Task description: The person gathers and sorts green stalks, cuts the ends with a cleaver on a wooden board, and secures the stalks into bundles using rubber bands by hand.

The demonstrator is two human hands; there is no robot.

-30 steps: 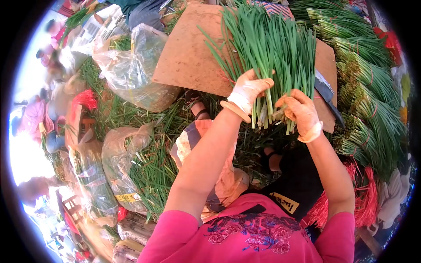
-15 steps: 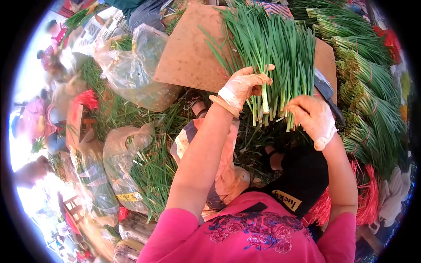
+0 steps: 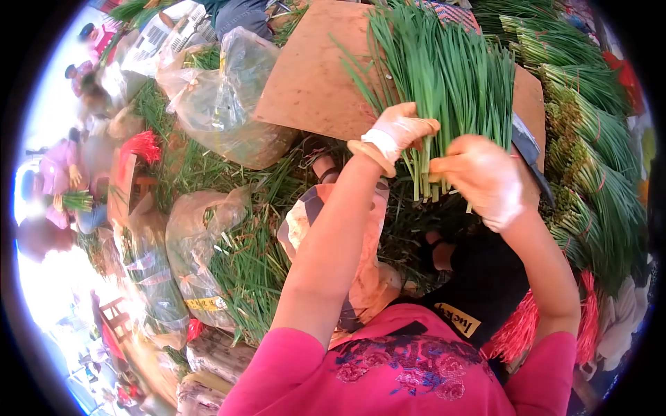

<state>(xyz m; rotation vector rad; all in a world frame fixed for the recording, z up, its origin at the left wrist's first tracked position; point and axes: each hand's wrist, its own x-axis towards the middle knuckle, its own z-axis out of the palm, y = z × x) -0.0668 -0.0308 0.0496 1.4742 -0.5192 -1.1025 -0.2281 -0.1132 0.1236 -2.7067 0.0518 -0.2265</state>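
A loose sheaf of garlic chives lies on a brown board, white stem ends hanging over the near edge. My left hand, in a stained thin glove, is closed around stems on the sheaf's left side. Also gloved, my right hand pinches at the stem ends with thumb and finger; it is slightly blurred and covers part of them. Just right of the sheaf, a knife rests at the board's edge with its dark handle toward me.
Tied chive bundles are stacked at right, above red strips of tie. Clear plastic bags stand at left among loose leaves on the ground. Other people are at far left.
My right hand has moved left onto the stem ends, and its fingers have closed there. My left hand stays on the chives. The whole view has shifted slightly.
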